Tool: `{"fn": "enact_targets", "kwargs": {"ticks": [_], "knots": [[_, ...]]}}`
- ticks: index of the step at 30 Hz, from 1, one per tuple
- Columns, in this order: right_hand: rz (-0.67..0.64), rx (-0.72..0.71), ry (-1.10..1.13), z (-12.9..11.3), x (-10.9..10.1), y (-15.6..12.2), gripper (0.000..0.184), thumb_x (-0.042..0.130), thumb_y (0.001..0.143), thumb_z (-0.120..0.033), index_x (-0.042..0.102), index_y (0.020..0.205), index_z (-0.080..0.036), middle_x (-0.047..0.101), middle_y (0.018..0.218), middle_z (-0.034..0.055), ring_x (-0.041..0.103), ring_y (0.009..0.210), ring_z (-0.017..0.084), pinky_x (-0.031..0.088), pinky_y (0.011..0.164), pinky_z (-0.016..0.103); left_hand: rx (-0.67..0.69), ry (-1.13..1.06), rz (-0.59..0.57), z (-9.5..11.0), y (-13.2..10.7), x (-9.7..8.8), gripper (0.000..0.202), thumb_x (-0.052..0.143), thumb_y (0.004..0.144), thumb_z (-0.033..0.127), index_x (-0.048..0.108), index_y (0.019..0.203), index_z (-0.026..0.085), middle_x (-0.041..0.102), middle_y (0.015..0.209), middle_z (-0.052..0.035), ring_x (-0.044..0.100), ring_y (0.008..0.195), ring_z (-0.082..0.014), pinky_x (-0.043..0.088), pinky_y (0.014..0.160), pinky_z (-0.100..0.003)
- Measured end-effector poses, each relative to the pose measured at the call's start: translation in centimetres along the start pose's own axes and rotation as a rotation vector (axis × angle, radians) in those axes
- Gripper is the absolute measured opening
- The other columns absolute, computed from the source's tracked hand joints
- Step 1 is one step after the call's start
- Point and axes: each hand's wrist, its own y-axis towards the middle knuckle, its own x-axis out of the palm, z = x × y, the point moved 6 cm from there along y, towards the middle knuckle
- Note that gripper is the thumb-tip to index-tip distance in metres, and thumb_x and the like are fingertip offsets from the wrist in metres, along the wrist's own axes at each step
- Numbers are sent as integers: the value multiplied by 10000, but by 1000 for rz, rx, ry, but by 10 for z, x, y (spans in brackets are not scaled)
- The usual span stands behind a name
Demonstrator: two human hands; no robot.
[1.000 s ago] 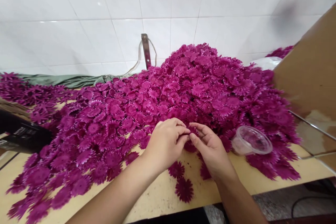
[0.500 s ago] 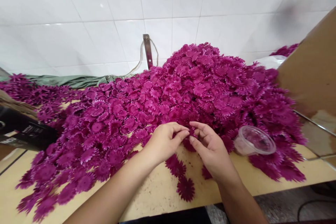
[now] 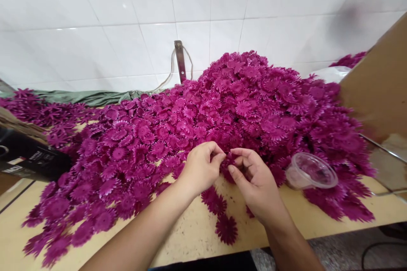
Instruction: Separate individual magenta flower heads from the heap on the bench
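Note:
Small magenta artificial flower pieces [image 3: 187,112] with toothed petals form a large heap in front of me. Just before the heap, my left hand [image 3: 201,167] is closed in a pinch, thumb against forefinger, at the edge of one magenta flower [image 3: 230,160]. My right hand [image 3: 256,184] curls its fingers around the other side of that flower, with the thumb in front. The fingers partly hide the piece. Below the hands, a loose flower [image 3: 226,228] lies flat on the pale tabletop [image 3: 187,237].
A clear plastic tub [image 3: 311,171] leans among the flowers at the right. Beyond it stands a brown cardboard box [image 3: 378,93]. A black printed box [image 3: 30,156] is at the left edge. Green cloth [image 3: 82,97] and a metal bracket [image 3: 180,61] are by the tiled wall.
My left fingertips have drawn slightly left, away from the right ones, and more of the flower shows between them. The whole view has shifted a little.

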Motion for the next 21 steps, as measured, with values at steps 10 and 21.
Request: {"fn": "enact_targets", "kwargs": {"ticks": [10,21], "knots": [[-8,334,470,25,-6,-3,327,666,629,-305,574,925,-199,652,895,50,585,788,158,454,710,280,48,-59,426,-11,44,-82,105,526,692,149,541,794,170,552,771,3,525,722,-132,424,745,-268],[24,383,589,27,5,5,316,725,544,-344,568,772,-192,577,699,-12,519,621,115,422,598,249,81,78,-180,10,-9,10,146,501,780,257,633,812,203,679,787,-22,606,731,-170,474,688,-293]]}}
